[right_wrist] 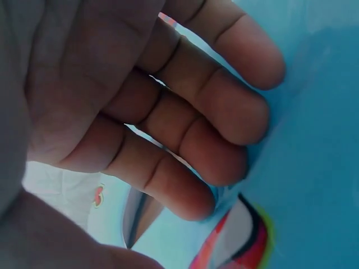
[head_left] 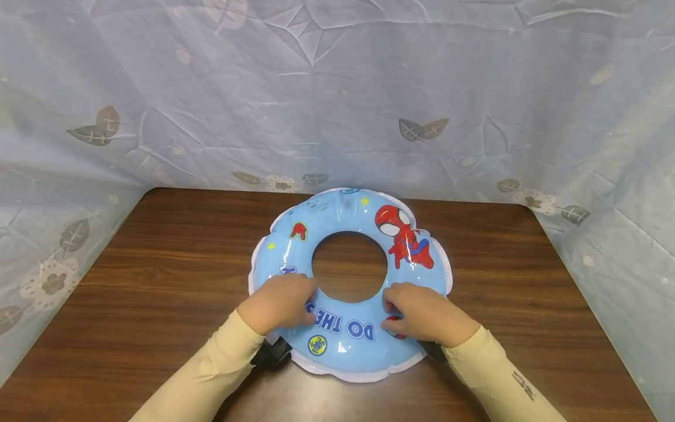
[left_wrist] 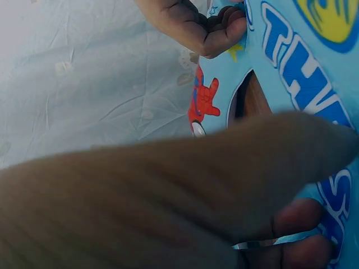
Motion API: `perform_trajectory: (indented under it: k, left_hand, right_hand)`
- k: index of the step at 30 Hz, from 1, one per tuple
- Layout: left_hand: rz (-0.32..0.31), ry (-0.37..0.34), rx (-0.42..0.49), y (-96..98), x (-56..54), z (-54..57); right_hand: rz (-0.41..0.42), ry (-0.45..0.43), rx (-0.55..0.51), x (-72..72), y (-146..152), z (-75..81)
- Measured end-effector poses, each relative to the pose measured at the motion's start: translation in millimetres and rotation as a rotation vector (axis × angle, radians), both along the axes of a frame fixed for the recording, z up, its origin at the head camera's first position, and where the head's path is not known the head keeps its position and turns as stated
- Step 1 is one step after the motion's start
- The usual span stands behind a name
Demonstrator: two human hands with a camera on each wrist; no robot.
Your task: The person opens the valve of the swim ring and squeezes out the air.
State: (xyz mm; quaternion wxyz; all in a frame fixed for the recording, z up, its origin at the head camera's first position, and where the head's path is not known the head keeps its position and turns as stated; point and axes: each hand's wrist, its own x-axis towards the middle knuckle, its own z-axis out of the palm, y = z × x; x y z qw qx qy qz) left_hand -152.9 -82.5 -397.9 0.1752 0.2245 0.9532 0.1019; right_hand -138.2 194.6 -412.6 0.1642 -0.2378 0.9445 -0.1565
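A light blue inflatable swim ring (head_left: 343, 351) lies on the table, printed with blue letters, a red cartoon figure and a yellow spider badge. My left hand (head_left: 282, 302) rests on its near left part, beside the hole. In the left wrist view, the thumb (left_wrist: 297, 140) stretches over the lettering, with two fingertips (left_wrist: 305, 249) close to the surface below. On the near right part is my right hand (head_left: 427, 313). The right wrist view has its fingertips (right_wrist: 238, 120) touching the blue vinyl, slightly bent and side by side, with the thumb apart from them.
The dark wood-grain table (head_left: 147, 293) extends on both sides of the ring. A pale patterned curtain (head_left: 337, 105) hangs behind it and along both sides. Under the left wrist, a black object (head_left: 271, 353) sits against the ring's near edge.
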Motion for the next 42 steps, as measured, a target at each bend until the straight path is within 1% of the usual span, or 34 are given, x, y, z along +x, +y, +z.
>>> perform_trajectory:
  k: [7,10,19,22,31,37,40,42]
  left_hand:
    - [-0.011,-0.030,-0.030,0.3,1.2,-1.2]
    - [-0.017,-0.025,-0.042,0.7,2.2,-2.5]
    - [-0.027,0.057,-0.059,5.0,4.2,-8.7]
    - [-0.032,0.068,-0.064,5.5,3.8,-10.0]
    - [-0.037,0.035,-0.061,3.3,-0.5,-12.5]
    - [-0.042,0.011,-0.059,2.9,-0.9,-11.8]
    - [-0.045,0.015,-0.045,2.7,1.1,-8.8]
    - [-0.067,0.040,-0.010,3.5,3.0,-5.9]
  right_hand:
    - [0.013,0.014,-0.006,-0.6,1,-2.7]
    - [0.014,0.014,-0.002,-0.2,0,-2.5]
    - [0.020,0.048,0.022,-1.5,-3,-2.5]
    - [0.017,0.052,0.027,-1.7,-3,-3.0]
    - [0.020,0.060,0.027,-0.6,-4,-9.8]
    - [0.009,0.054,0.036,1.7,-6,-9.7]
    - [0.040,0.069,0.022,3.4,-4,-6.2]
    - [0.076,0.090,0.011,4.4,-2,-3.2]
